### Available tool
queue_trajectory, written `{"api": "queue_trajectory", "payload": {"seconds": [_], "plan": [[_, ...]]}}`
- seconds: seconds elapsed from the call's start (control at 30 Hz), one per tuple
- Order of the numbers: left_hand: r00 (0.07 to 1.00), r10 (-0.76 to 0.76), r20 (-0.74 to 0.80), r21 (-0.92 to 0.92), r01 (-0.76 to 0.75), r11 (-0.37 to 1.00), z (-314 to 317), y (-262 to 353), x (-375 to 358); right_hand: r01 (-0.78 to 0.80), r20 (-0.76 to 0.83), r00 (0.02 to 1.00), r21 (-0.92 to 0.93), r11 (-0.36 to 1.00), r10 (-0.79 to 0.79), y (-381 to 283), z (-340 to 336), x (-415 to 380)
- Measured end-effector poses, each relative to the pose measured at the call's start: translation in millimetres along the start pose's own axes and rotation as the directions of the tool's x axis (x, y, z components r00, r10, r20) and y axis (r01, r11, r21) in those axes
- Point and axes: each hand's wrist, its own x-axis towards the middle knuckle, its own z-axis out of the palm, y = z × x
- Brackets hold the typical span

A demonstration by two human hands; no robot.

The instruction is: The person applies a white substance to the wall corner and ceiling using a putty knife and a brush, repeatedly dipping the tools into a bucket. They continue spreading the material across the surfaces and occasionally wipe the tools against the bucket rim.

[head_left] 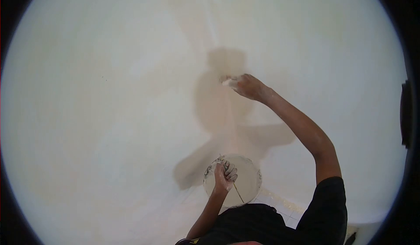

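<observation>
My right hand (250, 87) is raised to the pale wall, its fingers closed around a small whitish tool (227, 82) whose tip is right at the wall surface. I cannot tell the tool's exact kind. Lower down, my left hand (225, 175) makes a fist around the thin wire handle (238, 192) of a round bucket (260, 177). Pale, creamy material (247, 175) shows inside the bucket, and dried smears crust its rim. Whitish residue coats the fingers of my left hand.
The wall (109, 113) fills most of the view, patchy white and beige, with my shadow across its middle. Floor tiles (280, 208) with yellowish spatter show beside the bucket. A dark object (407, 113) stands at the right edge.
</observation>
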Motion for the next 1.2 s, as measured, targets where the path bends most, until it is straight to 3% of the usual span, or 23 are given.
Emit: {"api": "queue_trajectory", "payload": {"seconds": [0.03, 0.1, 0.17, 0.2, 0.23, 0.3, 0.33, 0.4, 0.43, 0.5, 0.57, 0.6, 0.67, 0.73, 0.77, 0.8, 0.83, 0.9, 1.03, 1.07, 1.1, 1.2], "plan": [[1.0, -0.009, 0.014, 0.01, 0.009, 1.0, 2, 1, -1, 0.026, -0.033, 0.999, -0.056, 0.998, -0.027, 0, -14, 9], [1.0, -0.002, 0.007, 0.019, 0.002, 1.0, 2, 0, -2, 0.101, -0.289, 0.931, -0.38, 0.92, -0.222, 17, -40, 43], [1.0, 0.005, 0.013, 0.007, -0.005, 1.0, -1, -1, -1, 0.12, -0.221, 0.96, -0.22, 0.968, -0.169, 37, -84, 97], [1.0, 0.008, 0.017, -0.005, -0.008, 1.0, -3, -1, 0, 0.245, -0.412, 0.871, -0.108, 0.964, -0.268, 52, -101, 122], [1.0, 0.017, 0.014, 0.0, -0.017, 1.0, -3, -1, 1, 0.109, -0.437, 0.889, -0.086, 0.99, -0.135, 40, -136, 128], [1.0, -0.001, -0.016, 0.015, 0.001, 1.0, -3, -1, 2, 0.089, -0.626, 0.73, -0.313, 0.945, -0.276, 42, -165, 133], [1.0, -0.004, -0.019, 0.023, 0.004, 1.0, -2, 0, 3, 0.081, -0.629, 0.729, -0.311, 0.947, -0.269, 39, -178, 130], [0.999, -0.015, -0.03, 0.017, 0.015, 1.0, -2, -1, 2, -0.079, -0.665, 0.739, -0.24, 0.967, -0.105, 27, -188, 124], [0.999, -0.02, -0.04, 0.015, 0.021, 1.0, -3, -2, 1, -0.08, -0.661, 0.744, -0.232, 0.969, -0.097, 30, -171, 123], [0.998, -0.001, -0.066, 0.034, 0.003, 0.999, 0, -3, 2, 0.085, -0.547, 0.755, -0.466, 0.88, -0.363, 40, -111, 125], [0.996, 0.001, -0.089, 0.037, 0.003, 0.999, 1, -1, 3, 0.125, -0.366, 0.869, -0.487, 0.864, -0.332, 17, -42, 112], [0.995, 0.006, -0.1, 0.047, -0.002, 0.999, 2, -1, 2, 0.192, -0.305, 0.866, -0.529, 0.827, -0.396, 0, -20, 97], [0.994, 0.009, -0.111, 0.016, -0.008, 1.0, 9, 0, 1, 0.2, -0.327, 0.868, -0.459, 0.866, -0.374, -27, 42, 63], [0.994, 0.018, -0.109, -0.008, -0.019, 1.0, 6, -2, -2, 0.233, -0.236, 0.906, -0.412, 0.881, -0.35, -53, 79, 30], [0.997, 0.015, -0.07, 0.001, -0.015, 1.0, 3, -2, 0, 0.187, -0.118, 0.968, -0.244, 0.952, -0.221, -64, 88, 19], [0.999, 0.013, -0.03, 0.013, -0.013, 1.0, 1, -1, 0, 0.105, 0.024, 0.994, -0.082, 0.991, -0.103, -72, 85, 17], [1.0, 0.014, -0.028, 0.011, -0.014, 1.0, 0, 0, 0, 0.108, 0.025, 0.994, -0.084, 0.991, -0.106, -73, 81, 21], [0.999, 0.003, -0.052, -0.006, -0.004, 1.0, 0, 0, 1, -0.031, 0.022, 0.999, -0.089, 0.996, 0.033, -71, 65, 38], [0.997, 0.006, -0.076, 0.008, -0.005, 1.0, 1, 0, 2, -0.093, -0.152, 0.986, -0.191, 0.977, 0.064, -49, -36, 121], [0.998, 0.001, -0.07, 0.017, 0.0, 1.0, 0, 0, 2, -0.091, -0.322, 0.947, -0.248, 0.965, 0.007, -44, -61, 137], [0.998, -0.005, -0.065, 0.024, 0.006, 1.0, -1, 0, 2, -0.084, -0.377, 0.925, -0.315, 0.945, -0.043, -40, -85, 152], [0.997, -0.001, -0.081, 0.003, 0.002, 1.0, 1, -1, 3, -0.077, -0.412, 0.903, -0.436, 0.897, -0.123, -41, -125, 167]]}}
